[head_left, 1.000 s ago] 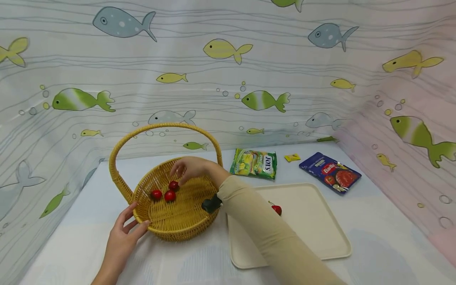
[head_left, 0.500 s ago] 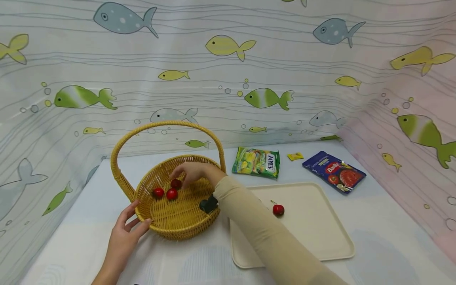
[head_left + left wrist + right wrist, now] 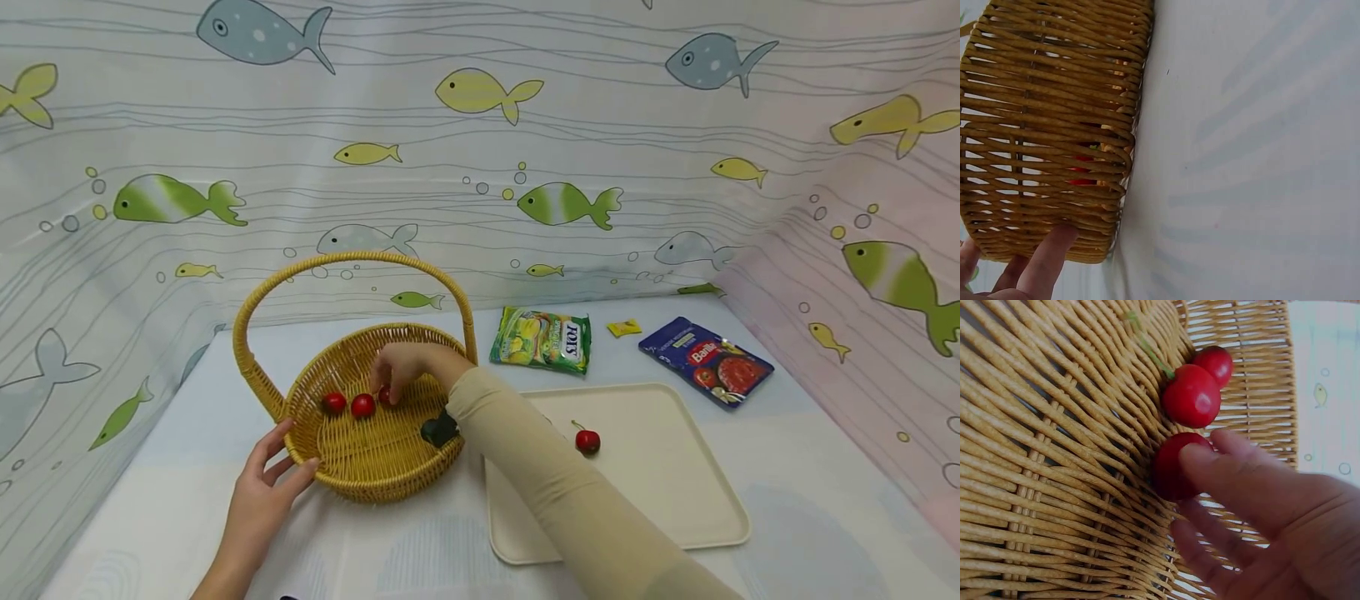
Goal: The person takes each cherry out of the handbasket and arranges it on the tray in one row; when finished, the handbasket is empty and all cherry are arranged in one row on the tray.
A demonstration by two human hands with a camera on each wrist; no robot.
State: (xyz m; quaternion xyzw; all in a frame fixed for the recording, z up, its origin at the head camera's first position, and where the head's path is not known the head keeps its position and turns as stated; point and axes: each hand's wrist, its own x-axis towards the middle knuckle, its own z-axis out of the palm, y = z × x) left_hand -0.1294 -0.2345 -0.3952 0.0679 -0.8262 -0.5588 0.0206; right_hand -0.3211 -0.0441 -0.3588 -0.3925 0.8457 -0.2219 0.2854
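My right hand point(image 3: 405, 367) reaches into a round wicker basket point(image 3: 367, 483). Its thumb and fingers pinch a dark red cherry point(image 3: 1166, 465) close to the woven bottom. Two brighter cherries lie just left of it in the head view: a middle cherry point(image 3: 363, 406) with a green stem, and an outer cherry point(image 3: 333, 404). My left hand point(image 3: 258, 492) touches the basket's near left side with spread fingers, the thumb at the front rim. In the left wrist view, a fingertip point(image 3: 1063, 236) presses on the outer weave, and red fruit shows through the gaps.
The basket's tall handle point(image 3: 352, 257) arches over it. To the right lies a cream tray point(image 3: 660, 500) bearing a stemmed cherry point(image 3: 587, 442), partly behind my right sleeve. Farther back are a green Fox's bag point(image 3: 542, 340), a small yellow packet point(image 3: 624, 328) and a blue Barilla pouch point(image 3: 705, 360).
Within the basket, my right hand and the dark cherry have shifted slightly right, away from the other two. The left hand stays at the basket's side. The head view has shifted a little.
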